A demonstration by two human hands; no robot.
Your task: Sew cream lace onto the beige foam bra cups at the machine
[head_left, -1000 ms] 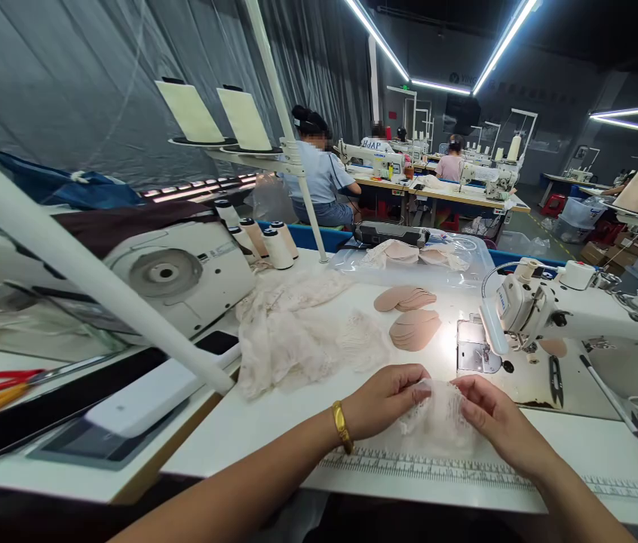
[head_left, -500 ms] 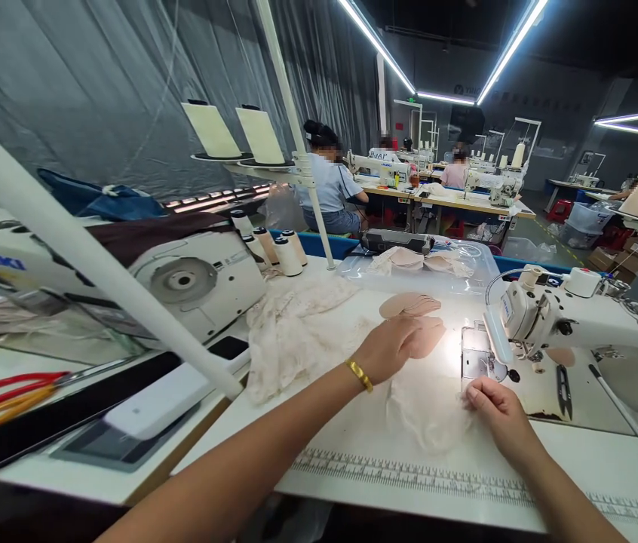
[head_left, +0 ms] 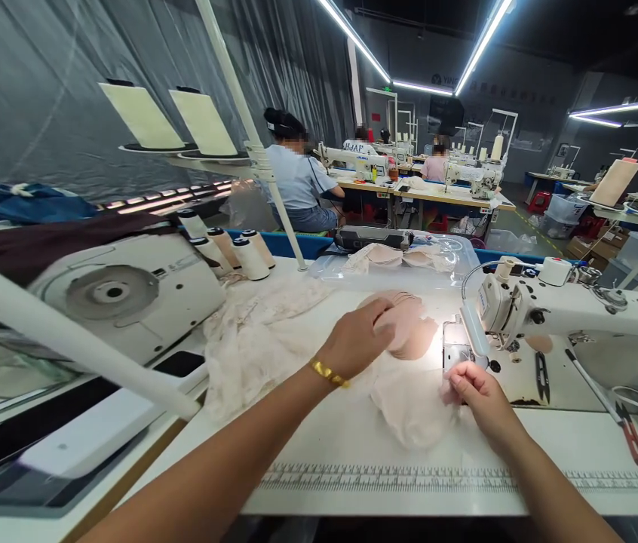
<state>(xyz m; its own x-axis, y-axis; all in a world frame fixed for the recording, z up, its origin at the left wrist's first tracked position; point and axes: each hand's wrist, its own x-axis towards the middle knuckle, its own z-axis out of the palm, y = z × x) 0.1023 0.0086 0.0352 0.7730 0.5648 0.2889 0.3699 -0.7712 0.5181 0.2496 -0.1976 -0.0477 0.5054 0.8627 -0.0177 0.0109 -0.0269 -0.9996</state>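
My left hand (head_left: pixel 360 338), with a gold bracelet at the wrist, has thumb and fingers closed on a beige oval fabric pad (head_left: pixel 401 313) over a small pile of similar beige pieces (head_left: pixel 418 341). Part of the pad is hidden by my fingers. To the right, my right hand (head_left: pixel 480 396) pinches the edge of a thin cream cloth piece (head_left: pixel 409 411) lying on the table. Its fingertips are just in front of the metal plate of the sewing machine (head_left: pixel 528 309), whose lamp (head_left: pixel 473 328) lights the area.
Crumpled cream lace (head_left: pixel 262 339) lies left of my hands. Thread cones (head_left: pixel 252 258) and a clear plastic lid (head_left: pixel 324 268) with lace cups stand behind. Thread snips (head_left: pixel 542 377) and red-handled snips (head_left: pixel 630 434) lie right. A printed ruler (head_left: pixel 387 477) runs along the front edge. Co-workers sit beyond.
My left hand has shifted over the beige pieces and now has a pad lifted between thumb and fingers. My right hand keeps its pinch on the cloth. The view has turned slightly right.
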